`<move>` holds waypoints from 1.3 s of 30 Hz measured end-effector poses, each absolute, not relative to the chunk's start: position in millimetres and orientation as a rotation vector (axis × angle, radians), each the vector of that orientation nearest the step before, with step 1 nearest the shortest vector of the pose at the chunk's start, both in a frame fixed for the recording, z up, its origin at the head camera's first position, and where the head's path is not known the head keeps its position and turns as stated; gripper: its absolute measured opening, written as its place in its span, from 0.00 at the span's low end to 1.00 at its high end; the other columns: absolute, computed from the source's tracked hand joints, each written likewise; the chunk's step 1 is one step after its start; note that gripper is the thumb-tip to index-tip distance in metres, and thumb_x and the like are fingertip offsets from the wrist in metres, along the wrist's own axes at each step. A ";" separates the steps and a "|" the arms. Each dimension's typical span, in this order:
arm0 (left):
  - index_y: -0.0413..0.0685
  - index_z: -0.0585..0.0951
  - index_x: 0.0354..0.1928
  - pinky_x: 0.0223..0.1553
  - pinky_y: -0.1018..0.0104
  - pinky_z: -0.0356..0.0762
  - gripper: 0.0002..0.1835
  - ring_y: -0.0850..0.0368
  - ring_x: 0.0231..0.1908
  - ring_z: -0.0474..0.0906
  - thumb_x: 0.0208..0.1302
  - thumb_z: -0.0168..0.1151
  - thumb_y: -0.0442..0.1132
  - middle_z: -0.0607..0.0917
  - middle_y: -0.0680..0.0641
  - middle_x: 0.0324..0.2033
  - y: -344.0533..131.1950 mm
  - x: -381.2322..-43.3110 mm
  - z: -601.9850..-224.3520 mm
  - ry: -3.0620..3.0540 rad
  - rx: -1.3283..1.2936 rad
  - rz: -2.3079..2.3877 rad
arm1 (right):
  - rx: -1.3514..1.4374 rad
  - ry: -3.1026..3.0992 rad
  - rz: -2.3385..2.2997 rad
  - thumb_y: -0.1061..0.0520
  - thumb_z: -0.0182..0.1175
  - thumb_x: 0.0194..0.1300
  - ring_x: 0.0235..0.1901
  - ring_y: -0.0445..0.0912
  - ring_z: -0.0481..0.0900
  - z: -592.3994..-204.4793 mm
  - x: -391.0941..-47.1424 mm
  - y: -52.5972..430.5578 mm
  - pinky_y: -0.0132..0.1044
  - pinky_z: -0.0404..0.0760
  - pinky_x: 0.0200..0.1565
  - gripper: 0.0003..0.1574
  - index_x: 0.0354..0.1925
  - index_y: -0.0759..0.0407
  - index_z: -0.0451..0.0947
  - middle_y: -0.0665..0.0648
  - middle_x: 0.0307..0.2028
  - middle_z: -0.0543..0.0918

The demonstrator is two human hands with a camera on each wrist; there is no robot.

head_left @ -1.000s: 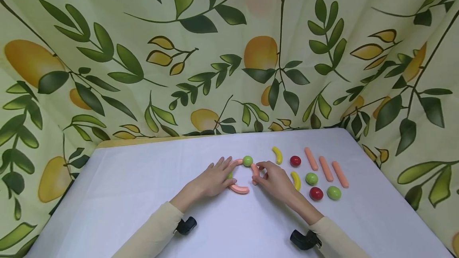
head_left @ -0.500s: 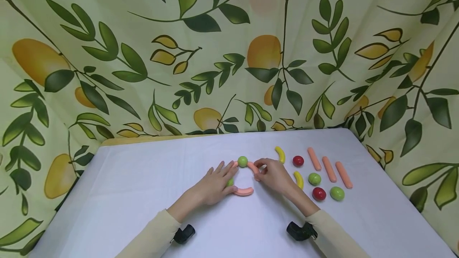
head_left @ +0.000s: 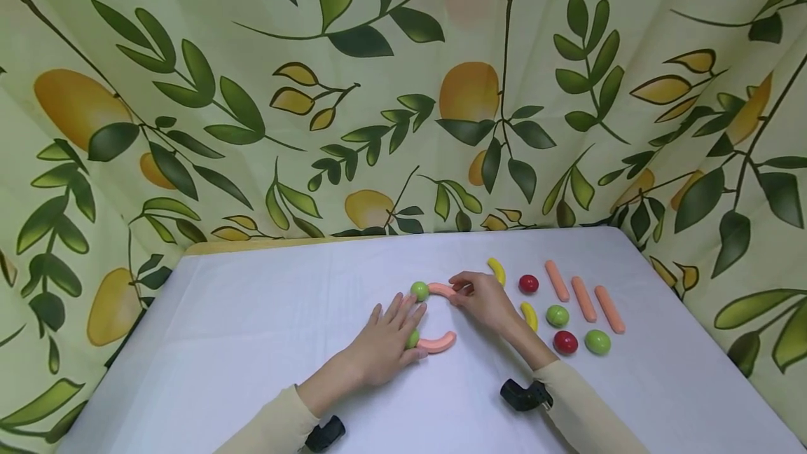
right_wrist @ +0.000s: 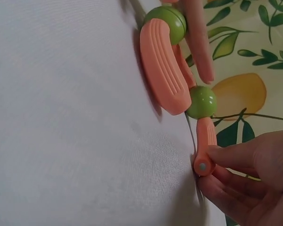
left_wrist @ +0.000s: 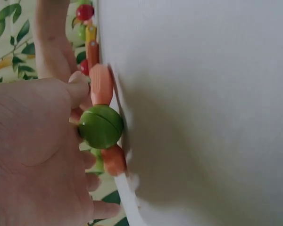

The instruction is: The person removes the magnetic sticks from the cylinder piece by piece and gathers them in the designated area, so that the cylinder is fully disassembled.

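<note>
My left hand lies with spread, straight fingers over a chain of toy pieces, its thumb by a curved pink rod. That hand partly covers a green ball, which joins this rod to another pink rod mostly hidden in the head view. A second green ball sits at the chain's far end, above the fingertips. From it extends another curved pink rod, whose free end my right hand pinches between thumb and fingers. A silvery dot shows on that end in the right wrist view.
Right of the hands lie two curved yellow rods, two red balls, two more green balls and three straight pink rods. The white-covered table meets a leaf-patterned curtain behind.
The far green ball has shifted left, and the rod in my right hand has swung from nearly upright to nearly sideways. The gap between the two rods on the right has widened.
</note>
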State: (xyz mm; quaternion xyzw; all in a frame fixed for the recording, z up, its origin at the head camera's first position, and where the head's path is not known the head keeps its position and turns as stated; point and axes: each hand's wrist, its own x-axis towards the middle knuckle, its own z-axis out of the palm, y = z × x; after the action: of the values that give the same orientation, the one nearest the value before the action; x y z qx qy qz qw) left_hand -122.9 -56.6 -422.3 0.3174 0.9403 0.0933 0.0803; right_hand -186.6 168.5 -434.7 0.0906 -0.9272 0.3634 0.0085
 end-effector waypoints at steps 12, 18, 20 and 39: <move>0.44 0.52 0.76 0.72 0.40 0.43 0.39 0.44 0.75 0.40 0.74 0.44 0.60 0.48 0.42 0.77 -50.5 -113.0 -422.0 2.837 1.035 0.265 | 0.405 -2.866 1.121 0.62 0.70 0.58 0.39 0.47 0.83 -435.4 -181.9 170.0 0.42 0.83 0.45 0.17 0.47 0.62 0.83 0.55 0.39 0.86; 0.45 0.50 0.77 0.72 0.39 0.42 0.39 0.41 0.75 0.39 0.74 0.45 0.58 0.46 0.41 0.77 -57.5 -123.9 -417.4 2.828 0.988 0.384 | 0.437 -2.853 1.100 0.63 0.70 0.58 0.40 0.45 0.83 -428.5 -165.2 175.0 0.40 0.84 0.44 0.16 0.46 0.59 0.84 0.53 0.40 0.86; 0.46 0.50 0.77 0.71 0.39 0.42 0.39 0.41 0.75 0.38 0.74 0.45 0.59 0.45 0.41 0.77 -59.8 -128.0 -417.3 2.812 0.966 0.418 | 0.494 -2.854 1.099 0.63 0.70 0.58 0.40 0.44 0.82 -425.5 -158.4 176.8 0.39 0.84 0.45 0.16 0.47 0.58 0.84 0.52 0.41 0.86; 0.51 0.50 0.78 0.71 0.39 0.44 0.39 0.42 0.75 0.38 0.74 0.41 0.63 0.41 0.44 0.77 -65.3 -138.9 -429.9 2.748 0.952 0.461 | 0.953 -2.884 0.836 0.60 0.73 0.54 0.44 0.40 0.81 -431.3 -116.4 167.7 0.39 0.81 0.47 0.19 0.46 0.55 0.84 0.45 0.41 0.86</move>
State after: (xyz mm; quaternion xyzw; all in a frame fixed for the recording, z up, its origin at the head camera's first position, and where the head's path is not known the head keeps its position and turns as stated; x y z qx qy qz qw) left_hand -138.9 -65.3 -429.9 0.3218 0.9287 0.1558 0.0981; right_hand -116.4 167.7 -431.3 0.3025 -0.9155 0.2653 -0.0040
